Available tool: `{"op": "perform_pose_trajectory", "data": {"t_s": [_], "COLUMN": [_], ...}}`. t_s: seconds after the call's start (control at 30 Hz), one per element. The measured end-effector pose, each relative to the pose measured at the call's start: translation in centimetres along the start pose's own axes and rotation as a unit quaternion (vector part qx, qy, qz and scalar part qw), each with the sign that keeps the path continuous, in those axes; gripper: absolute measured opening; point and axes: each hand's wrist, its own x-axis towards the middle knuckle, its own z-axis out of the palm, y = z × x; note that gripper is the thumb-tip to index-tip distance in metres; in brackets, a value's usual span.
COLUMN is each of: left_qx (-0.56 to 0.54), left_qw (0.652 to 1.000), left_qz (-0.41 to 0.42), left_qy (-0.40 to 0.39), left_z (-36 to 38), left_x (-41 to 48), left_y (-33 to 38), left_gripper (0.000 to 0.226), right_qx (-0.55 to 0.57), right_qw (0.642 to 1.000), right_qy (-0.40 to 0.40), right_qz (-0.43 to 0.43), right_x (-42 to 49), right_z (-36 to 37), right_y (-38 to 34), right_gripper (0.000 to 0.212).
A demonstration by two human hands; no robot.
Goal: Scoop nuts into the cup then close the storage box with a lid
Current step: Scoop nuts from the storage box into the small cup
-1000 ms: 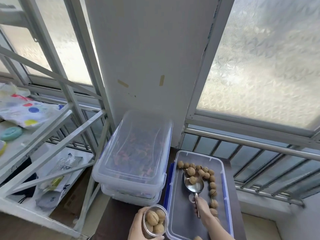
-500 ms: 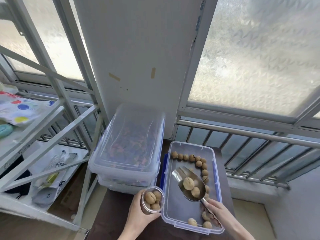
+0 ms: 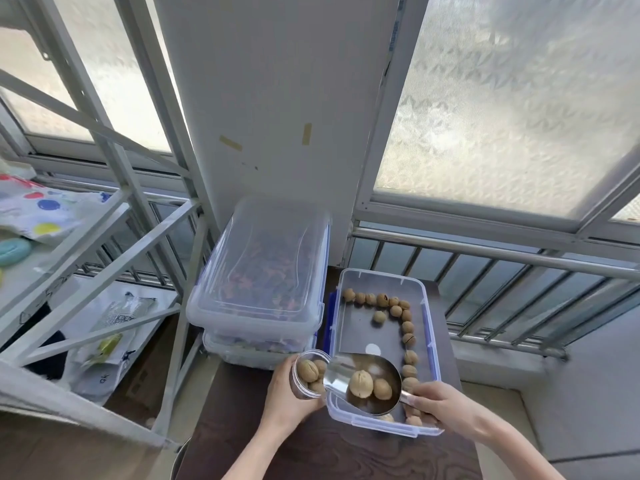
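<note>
My left hand (image 3: 287, 398) grips a small clear cup (image 3: 309, 375), tilted toward the right, with a few nuts inside. My right hand (image 3: 438, 403) holds the handle of a metal scoop (image 3: 363, 382) carrying two nuts. The scoop's front lip touches the cup's rim. Both hover over the near left corner of an open clear storage box (image 3: 427, 320) with blue clips. Several nuts (image 3: 398, 310) line the box's far and right sides. A blue-edged lid (image 3: 331, 317) shows between this box and the stack to its left.
Two stacked lidded clear boxes (image 3: 263, 268) stand left of the open box on the dark wooden table (image 3: 329, 452). A metal rack (image 3: 104, 271) with bags fills the left. Railings (image 3: 502, 275) and frosted windows lie behind.
The scoop lifted out of the box with two nuts and swung left toward me until it met the cup. My left hand tilted the cup toward it.
</note>
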Motion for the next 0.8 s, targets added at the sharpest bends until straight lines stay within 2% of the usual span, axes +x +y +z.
{"op": "perform_pose_trajectory", "data": {"t_s": [0.2, 0.4, 0.7, 0.8], "left_qx": [0.037, 0.059, 0.090, 0.088], "left_qw": [0.999, 0.998, 0.996, 0.996], "left_qz": [0.013, 0.023, 0.027, 0.024], "left_qy": [-0.005, -0.002, 0.003, 0.010], "left_z": [0.6, 0.8, 0.9, 0.9], "left_x": [0.7, 1.1, 1.3, 1.3], "left_y": [-1.3, -1.5, -1.1, -1.1], "left_gripper": [0.060, 0.061, 0.056, 0.055], "right_qx": [-0.126, -0.226, -0.292, -0.299], "right_qw": [0.991, 0.973, 0.955, 0.953], "right_qy": [0.037, 0.029, 0.030, 0.030], "right_qz": [0.011, 0.030, 0.039, 0.027], "right_x": [-0.4, 0.3, 0.6, 0.5], "right_z": [-1.7, -3.2, -4.1, -4.4], "right_y": [-2.4, -4.7, -6.1, -6.2], "right_gripper": [0.038, 0.044, 0.043, 0.036]}}
